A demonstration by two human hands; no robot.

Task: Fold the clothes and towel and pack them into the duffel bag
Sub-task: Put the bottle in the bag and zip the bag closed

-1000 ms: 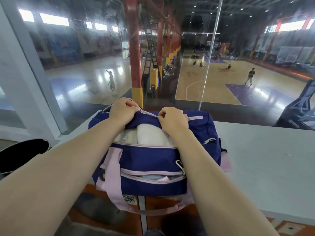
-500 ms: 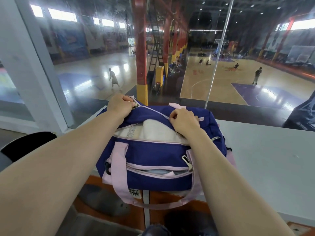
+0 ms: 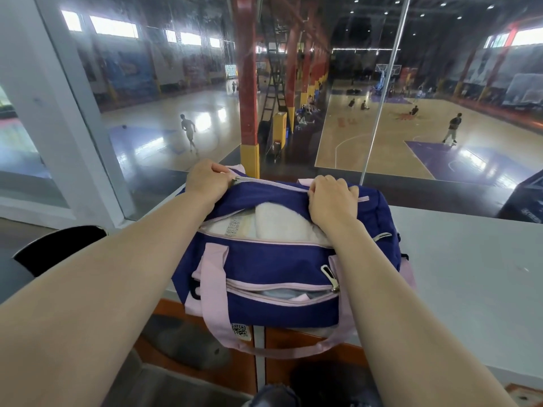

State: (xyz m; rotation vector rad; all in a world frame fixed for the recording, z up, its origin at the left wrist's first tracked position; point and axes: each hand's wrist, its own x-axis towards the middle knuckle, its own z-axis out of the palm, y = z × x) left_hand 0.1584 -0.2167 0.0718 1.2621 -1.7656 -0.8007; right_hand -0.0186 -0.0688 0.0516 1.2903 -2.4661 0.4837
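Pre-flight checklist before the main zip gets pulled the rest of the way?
1. Contents below the zipper line: not ok, the white towel bulges in the main opening of the duffel bag.
2. Left hand anchoring the zipper's far end: ok.
3. Right hand gripping at the zipper track: ok; the slider itself is hidden, cannot tell.
4. Front pocket closed: not ok, it gapes with something pale inside.
5. Bag fully supported on the table: not ok, its near edge overhangs.
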